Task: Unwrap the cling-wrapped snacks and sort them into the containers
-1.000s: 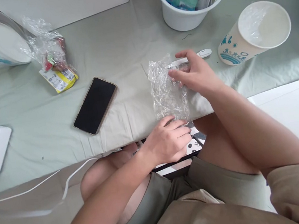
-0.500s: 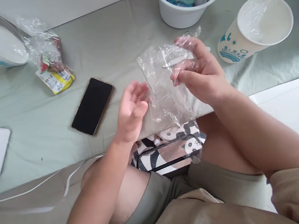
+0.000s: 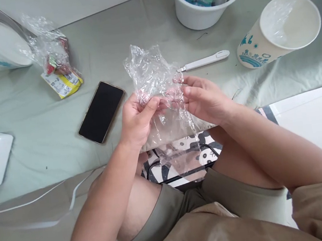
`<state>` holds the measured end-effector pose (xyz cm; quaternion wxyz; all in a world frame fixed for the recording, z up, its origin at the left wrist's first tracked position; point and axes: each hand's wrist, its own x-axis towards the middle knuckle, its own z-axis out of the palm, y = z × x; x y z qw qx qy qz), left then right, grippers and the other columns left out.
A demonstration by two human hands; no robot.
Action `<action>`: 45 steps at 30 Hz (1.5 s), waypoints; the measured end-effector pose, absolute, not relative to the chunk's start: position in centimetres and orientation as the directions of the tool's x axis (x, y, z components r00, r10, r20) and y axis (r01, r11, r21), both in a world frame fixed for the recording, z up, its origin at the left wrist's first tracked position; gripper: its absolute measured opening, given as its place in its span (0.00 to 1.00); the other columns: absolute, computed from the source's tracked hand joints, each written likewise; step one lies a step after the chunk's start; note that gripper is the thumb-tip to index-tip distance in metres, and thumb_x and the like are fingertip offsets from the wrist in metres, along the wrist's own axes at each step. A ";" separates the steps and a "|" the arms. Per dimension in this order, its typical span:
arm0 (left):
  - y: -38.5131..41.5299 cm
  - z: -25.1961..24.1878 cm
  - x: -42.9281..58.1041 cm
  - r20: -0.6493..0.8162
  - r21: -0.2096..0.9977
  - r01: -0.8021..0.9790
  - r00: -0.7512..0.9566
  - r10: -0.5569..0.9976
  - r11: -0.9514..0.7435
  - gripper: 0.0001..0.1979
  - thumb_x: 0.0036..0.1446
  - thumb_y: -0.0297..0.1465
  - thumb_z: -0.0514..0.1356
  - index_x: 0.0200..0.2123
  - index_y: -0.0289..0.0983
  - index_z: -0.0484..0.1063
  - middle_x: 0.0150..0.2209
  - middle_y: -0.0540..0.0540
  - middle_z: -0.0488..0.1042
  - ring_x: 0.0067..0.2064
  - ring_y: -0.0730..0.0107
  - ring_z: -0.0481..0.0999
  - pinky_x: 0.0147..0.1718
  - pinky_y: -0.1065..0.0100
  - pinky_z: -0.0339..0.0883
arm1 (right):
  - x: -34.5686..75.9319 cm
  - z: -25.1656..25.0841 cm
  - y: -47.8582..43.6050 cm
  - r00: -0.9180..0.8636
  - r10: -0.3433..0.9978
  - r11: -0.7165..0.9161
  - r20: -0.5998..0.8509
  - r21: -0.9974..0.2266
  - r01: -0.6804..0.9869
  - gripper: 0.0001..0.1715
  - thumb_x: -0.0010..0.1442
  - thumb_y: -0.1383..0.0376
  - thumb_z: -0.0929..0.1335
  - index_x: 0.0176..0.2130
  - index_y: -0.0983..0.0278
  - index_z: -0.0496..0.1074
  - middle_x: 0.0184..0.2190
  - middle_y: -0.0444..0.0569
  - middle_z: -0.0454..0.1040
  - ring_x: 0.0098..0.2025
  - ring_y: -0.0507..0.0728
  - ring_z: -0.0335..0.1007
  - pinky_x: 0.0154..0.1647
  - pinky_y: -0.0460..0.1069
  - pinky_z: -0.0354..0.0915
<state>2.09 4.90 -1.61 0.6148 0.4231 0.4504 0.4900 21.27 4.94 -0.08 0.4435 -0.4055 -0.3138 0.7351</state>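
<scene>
Grasping crinkly clear plastic bag (image 3: 150, 71) with left hand (image 3: 135, 119) and right hand (image 3: 207, 98), probably straightening it out; likely needs gentle spreading next.

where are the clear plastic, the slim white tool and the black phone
Clear plastic (image 3: 153, 72): head view, on its crumpled upper part.
Slim white tool (image 3: 205, 61): head view, on the middle of its handle.
Black phone (image 3: 101, 112): head view, on the centre of its dark screen.

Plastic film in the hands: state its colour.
The plastic film is clear and colourless, best seen in the head view.
</scene>
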 end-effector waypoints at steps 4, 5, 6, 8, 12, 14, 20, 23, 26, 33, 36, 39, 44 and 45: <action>5.0 -2.7 1.7 0.041 0.997 -0.073 0.032 0.999 -0.039 0.17 0.54 0.43 0.74 0.34 0.38 0.74 0.37 0.46 0.83 0.36 0.64 0.85 0.32 0.66 0.80 | 20.9 0.0 4.7 -0.330 0.864 -0.493 -0.379 -0.768 -0.408 0.33 0.46 0.52 0.82 0.44 0.60 0.70 0.42 0.47 0.79 0.44 0.55 0.80 0.49 0.51 0.78; 5.0 -2.9 1.6 0.078 0.997 -0.023 0.009 0.997 -0.078 0.16 0.55 0.42 0.73 0.34 0.38 0.74 0.38 0.46 0.82 0.36 0.64 0.85 0.32 0.65 0.80 | 20.9 0.0 4.6 -0.336 0.855 -0.507 -0.394 -0.769 -0.389 0.33 0.47 0.52 0.82 0.44 0.60 0.70 0.41 0.47 0.79 0.43 0.55 0.80 0.48 0.51 0.78; 4.8 -2.9 1.6 0.107 0.994 0.027 -0.008 0.994 -0.107 0.14 0.56 0.41 0.72 0.35 0.38 0.74 0.39 0.46 0.82 0.36 0.64 0.85 0.32 0.64 0.79 | 20.8 -0.1 4.6 -0.345 0.848 -0.515 -0.402 -0.777 -0.362 0.33 0.46 0.53 0.82 0.44 0.60 0.69 0.39 0.46 0.79 0.42 0.55 0.79 0.45 0.50 0.77; 4.5 -2.8 1.6 0.143 0.982 0.122 -0.010 0.990 -0.141 0.12 0.58 0.38 0.71 0.37 0.38 0.75 0.38 0.46 0.81 0.36 0.64 0.84 0.34 0.64 0.79 | 20.6 -0.3 4.5 -0.372 0.841 -0.509 -0.392 -0.807 -0.301 0.34 0.44 0.55 0.83 0.43 0.60 0.68 0.37 0.44 0.77 0.39 0.53 0.78 0.42 0.48 0.75; 3.8 -2.1 1.7 0.259 0.934 0.237 0.060 0.964 -0.265 0.11 0.60 0.35 0.68 0.29 0.38 0.71 0.40 0.46 0.82 0.40 0.64 0.84 0.40 0.62 0.79 | 19.9 -0.5 4.2 -0.403 0.865 -0.415 -0.300 -0.878 -0.237 0.32 0.43 0.59 0.84 0.36 0.60 0.64 0.34 0.42 0.76 0.37 0.51 0.74 0.40 0.47 0.72; 3.8 -1.9 1.6 0.360 0.899 0.239 0.075 0.930 -0.367 0.20 0.60 0.31 0.67 0.22 0.38 0.60 0.41 0.47 0.82 0.42 0.65 0.84 0.41 0.63 0.80 | 19.6 -0.5 4.1 -0.403 0.879 -0.353 -0.255 -0.916 -0.190 0.29 0.47 0.60 0.82 0.32 0.60 0.61 0.33 0.42 0.75 0.36 0.50 0.73 0.39 0.47 0.71; 4.8 -1.3 0.9 0.185 0.981 0.050 0.018 0.982 -0.186 0.27 0.52 0.27 0.70 0.21 0.39 0.50 0.37 0.48 0.77 0.31 0.72 0.82 0.24 0.70 0.75 | 20.5 -0.1 4.5 -0.259 0.941 -0.241 -0.219 -0.969 -0.058 0.24 0.56 0.58 0.76 0.29 0.59 0.56 0.25 0.40 0.73 0.27 0.50 0.74 0.28 0.46 0.68; 5.1 -1.5 0.8 0.109 0.994 0.015 0.023 0.994 -0.110 0.24 0.49 0.27 0.71 0.22 0.38 0.54 0.38 0.49 0.78 0.31 0.73 0.82 0.25 0.71 0.76 | 20.9 0.3 4.7 -0.294 0.914 -0.306 -0.278 -0.951 -0.052 0.23 0.57 0.50 0.75 0.40 0.58 0.63 0.26 0.40 0.77 0.24 0.51 0.75 0.25 0.46 0.68; 5.1 -1.8 0.8 0.180 0.977 0.111 0.042 0.983 -0.184 0.23 0.53 0.27 0.69 0.21 0.38 0.55 0.40 0.48 0.80 0.33 0.72 0.82 0.35 0.67 0.80 | 20.9 0.4 4.7 -0.411 0.851 -0.341 -0.326 -0.939 0.038 0.30 0.53 0.49 0.77 0.47 0.61 0.68 0.24 0.41 0.77 0.23 0.52 0.74 0.24 0.47 0.68; 5.6 -1.6 -0.1 -0.043 0.999 0.032 0.254 0.966 0.036 0.19 0.53 0.38 0.72 0.42 0.42 0.66 0.35 0.49 0.82 0.26 0.68 0.82 0.23 0.70 0.74 | 21.0 0.1 4.6 -0.352 0.918 -0.151 -0.183 -0.982 0.116 0.14 0.60 0.65 0.69 0.47 0.60 0.71 0.17 0.34 0.67 0.19 0.50 0.66 0.22 0.46 0.62; 6.0 -1.3 -0.7 -0.209 0.976 0.027 0.379 0.901 0.215 0.22 0.54 0.37 0.70 0.49 0.44 0.67 0.23 0.55 0.77 0.18 0.67 0.78 0.15 0.71 0.67 | 21.4 0.2 4.5 -0.326 0.927 -0.159 -0.183 -0.982 0.099 0.18 0.61 0.66 0.67 0.52 0.55 0.70 0.18 0.35 0.68 0.20 0.51 0.67 0.24 0.47 0.65; 6.4 -1.2 -1.1 -0.228 0.968 -0.012 0.374 0.899 0.251 0.17 0.53 0.36 0.69 0.45 0.43 0.71 0.22 0.55 0.75 0.15 0.67 0.75 0.13 0.71 0.64 | 21.6 0.2 4.6 -0.348 0.921 -0.158 -0.173 -0.985 0.072 0.15 0.62 0.65 0.67 0.50 0.55 0.71 0.21 0.36 0.71 0.21 0.52 0.68 0.26 0.48 0.67; 7.1 -0.9 -1.3 -0.187 0.969 -0.086 0.343 0.921 0.229 0.14 0.51 0.40 0.69 0.27 0.39 0.70 0.25 0.47 0.75 0.22 0.66 0.77 0.21 0.64 0.74 | 22.3 -0.3 5.1 -0.429 0.903 0.012 0.009 -1.000 0.004 0.10 0.62 0.57 0.69 0.35 0.60 0.75 0.28 0.44 0.74 0.29 0.53 0.70 0.31 0.49 0.67; 7.3 -0.9 -1.4 -0.191 0.966 -0.098 0.353 0.916 0.239 0.14 0.52 0.42 0.68 0.26 0.38 0.71 0.25 0.46 0.74 0.24 0.65 0.78 0.24 0.62 0.76 | 22.4 -0.4 5.2 -0.436 0.900 0.040 0.025 -0.999 0.025 0.11 0.61 0.57 0.69 0.33 0.61 0.76 0.30 0.46 0.75 0.31 0.53 0.70 0.33 0.50 0.68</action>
